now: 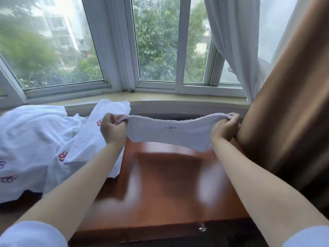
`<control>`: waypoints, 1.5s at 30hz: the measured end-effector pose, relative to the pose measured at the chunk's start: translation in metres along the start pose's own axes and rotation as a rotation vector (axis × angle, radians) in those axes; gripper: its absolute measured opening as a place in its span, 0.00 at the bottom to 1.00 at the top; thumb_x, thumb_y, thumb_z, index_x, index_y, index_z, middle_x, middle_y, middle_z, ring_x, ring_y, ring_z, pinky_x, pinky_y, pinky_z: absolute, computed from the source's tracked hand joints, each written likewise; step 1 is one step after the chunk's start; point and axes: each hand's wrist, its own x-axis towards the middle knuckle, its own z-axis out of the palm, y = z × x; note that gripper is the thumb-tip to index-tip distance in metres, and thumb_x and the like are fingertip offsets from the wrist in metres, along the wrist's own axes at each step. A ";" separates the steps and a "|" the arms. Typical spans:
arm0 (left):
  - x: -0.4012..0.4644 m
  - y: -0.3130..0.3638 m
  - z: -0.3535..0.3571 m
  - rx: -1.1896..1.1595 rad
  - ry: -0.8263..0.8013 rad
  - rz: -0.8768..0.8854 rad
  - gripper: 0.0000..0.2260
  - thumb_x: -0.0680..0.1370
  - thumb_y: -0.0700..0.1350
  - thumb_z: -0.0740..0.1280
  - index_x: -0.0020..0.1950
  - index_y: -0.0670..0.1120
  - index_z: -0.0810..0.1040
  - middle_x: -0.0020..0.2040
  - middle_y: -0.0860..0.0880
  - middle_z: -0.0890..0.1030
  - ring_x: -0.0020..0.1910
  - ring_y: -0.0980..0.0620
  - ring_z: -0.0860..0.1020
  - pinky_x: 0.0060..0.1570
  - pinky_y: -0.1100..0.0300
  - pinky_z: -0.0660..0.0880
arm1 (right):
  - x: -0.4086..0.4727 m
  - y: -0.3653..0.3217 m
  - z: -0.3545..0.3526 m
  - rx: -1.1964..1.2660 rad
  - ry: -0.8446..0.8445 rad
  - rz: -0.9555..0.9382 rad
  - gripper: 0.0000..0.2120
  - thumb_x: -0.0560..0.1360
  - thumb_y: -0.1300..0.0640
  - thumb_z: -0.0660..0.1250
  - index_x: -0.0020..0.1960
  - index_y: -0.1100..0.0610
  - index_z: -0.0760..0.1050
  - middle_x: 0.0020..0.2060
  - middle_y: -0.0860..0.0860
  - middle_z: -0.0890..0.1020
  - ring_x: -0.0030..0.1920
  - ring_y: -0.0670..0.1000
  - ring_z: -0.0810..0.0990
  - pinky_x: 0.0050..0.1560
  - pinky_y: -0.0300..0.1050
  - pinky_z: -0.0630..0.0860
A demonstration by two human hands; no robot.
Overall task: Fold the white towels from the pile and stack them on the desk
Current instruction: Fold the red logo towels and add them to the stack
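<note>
A white towel (169, 132) hangs stretched in the air above the far part of the red-brown desk (167, 184). My left hand (113, 128) pinches its upper left corner and my right hand (225, 126) pinches its upper right corner. The top edge sags a little between them, and a small dark mark shows near its middle. On the left lies a pile of white towels (33, 145) with red and purple embroidered marks. One towel (94, 138) from the pile reaches from the window sill onto the desk's left edge.
A pale window sill (178, 98) and a white-framed bay window run behind the desk. A brown curtain (288, 104) hangs at the right, close to my right hand, with a sheer white curtain (235, 41) behind it. A drawer handle (203, 229) shows on the desk's front.
</note>
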 end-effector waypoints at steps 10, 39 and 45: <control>-0.128 -0.101 -0.092 0.810 -0.688 -0.241 0.07 0.69 0.39 0.67 0.40 0.49 0.73 0.38 0.53 0.78 0.39 0.50 0.77 0.38 0.58 0.71 | -0.084 0.113 -0.125 -0.806 -0.419 0.367 0.15 0.77 0.60 0.55 0.57 0.60 0.78 0.53 0.59 0.79 0.57 0.58 0.72 0.52 0.48 0.69; -0.001 -0.146 0.041 0.915 -0.599 -0.194 0.10 0.76 0.42 0.65 0.55 0.45 0.82 0.56 0.44 0.82 0.57 0.43 0.78 0.56 0.52 0.75 | -0.013 0.158 0.008 -0.606 -0.454 0.466 0.14 0.78 0.60 0.56 0.58 0.63 0.76 0.55 0.63 0.79 0.55 0.63 0.78 0.52 0.49 0.73; -0.015 -0.178 0.044 0.859 -0.544 -0.540 0.31 0.74 0.49 0.70 0.74 0.44 0.64 0.69 0.40 0.69 0.67 0.40 0.70 0.65 0.48 0.69 | -0.029 0.188 0.014 -0.664 -0.534 0.530 0.18 0.75 0.62 0.59 0.64 0.59 0.70 0.64 0.56 0.68 0.53 0.58 0.72 0.54 0.47 0.72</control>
